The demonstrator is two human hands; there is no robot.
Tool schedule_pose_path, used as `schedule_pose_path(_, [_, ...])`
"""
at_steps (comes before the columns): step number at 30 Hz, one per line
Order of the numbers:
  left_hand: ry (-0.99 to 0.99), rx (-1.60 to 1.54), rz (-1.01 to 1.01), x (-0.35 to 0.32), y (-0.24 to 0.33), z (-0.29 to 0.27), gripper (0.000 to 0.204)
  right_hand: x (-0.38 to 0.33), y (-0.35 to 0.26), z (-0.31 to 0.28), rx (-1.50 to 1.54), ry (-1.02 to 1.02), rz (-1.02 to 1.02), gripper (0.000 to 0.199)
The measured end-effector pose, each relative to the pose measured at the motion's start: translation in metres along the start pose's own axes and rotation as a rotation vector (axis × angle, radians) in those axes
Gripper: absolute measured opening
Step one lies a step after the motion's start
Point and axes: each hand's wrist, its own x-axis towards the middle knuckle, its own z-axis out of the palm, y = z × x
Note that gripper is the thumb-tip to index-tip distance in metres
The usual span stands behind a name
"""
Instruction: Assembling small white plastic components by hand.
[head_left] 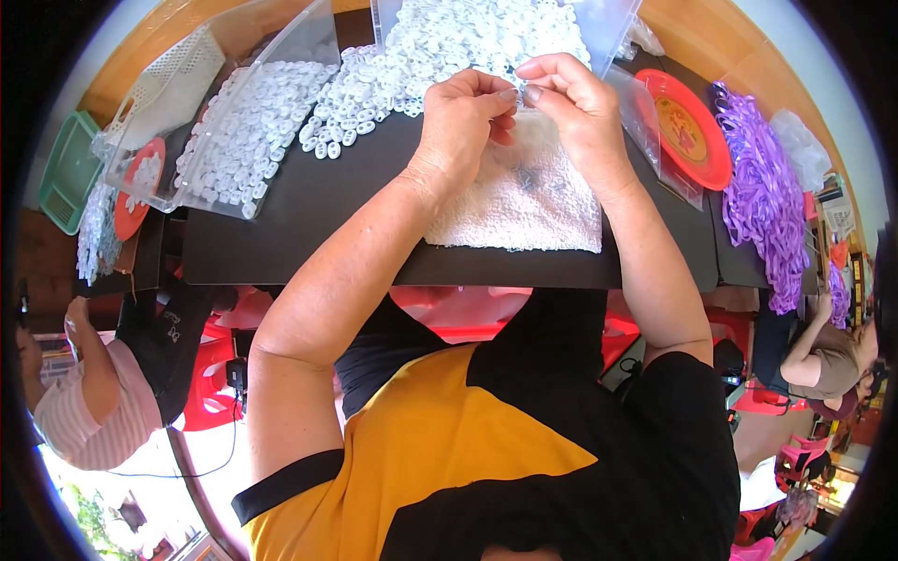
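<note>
My left hand (460, 117) and my right hand (582, 114) meet over the far part of a white towel (514, 220). Thumb and fingers of each are pinched together, fingertips nearly touching. Something small and pale sits between them, too small and covered to name. A few tiny greyish bits (527, 176) lie on the towel below. Just beyond my hands spreads a heap of small white oval plastic pieces (477, 37), spilling from a transparent bin onto the dark table (281, 245).
On the left stand a transparent bin (173, 201) of the same white pieces and a green tray (67, 178). To the right are a red plate (690, 131) and a purple ribbon bundle (758, 192). Other people sit at both sides.
</note>
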Motion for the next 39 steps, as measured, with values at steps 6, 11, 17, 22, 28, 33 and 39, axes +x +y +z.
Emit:
schedule_pose_path(6, [-0.001,0.011,0.008,0.0,0.0,0.0,0.012,0.0,0.001,0.0,-0.038,0.005,-0.018,0.016])
schedule_pose_path(11, [0.005,0.015,0.022,-0.001,-0.001,0.001,0.011,0.0,0.004,0.0,-0.074,0.018,-0.059,0.016])
schedule_pose_path(17, [0.046,0.084,0.066,-0.003,-0.003,0.003,0.009,-0.004,0.0,0.006,-0.098,0.005,-0.094,0.015])
schedule_pose_path(22, [0.113,0.169,0.121,-0.009,-0.001,0.008,0.006,-0.006,0.0,0.015,-0.111,0.071,-0.209,0.016])
schedule_pose_path(28, [0.147,0.132,0.082,-0.005,-0.003,0.001,0.006,-0.004,0.003,0.02,-0.065,0.05,-0.106,0.017])
schedule_pose_path(33, [0.099,0.148,-0.015,-0.005,0.01,0.002,0.009,-0.001,0.005,0.011,-0.105,0.065,-0.065,0.016])
schedule_pose_path(39, [0.033,0.344,0.035,0.004,0.006,-0.006,0.011,-0.002,0.007,0.009,-0.065,0.036,-0.058,0.017])
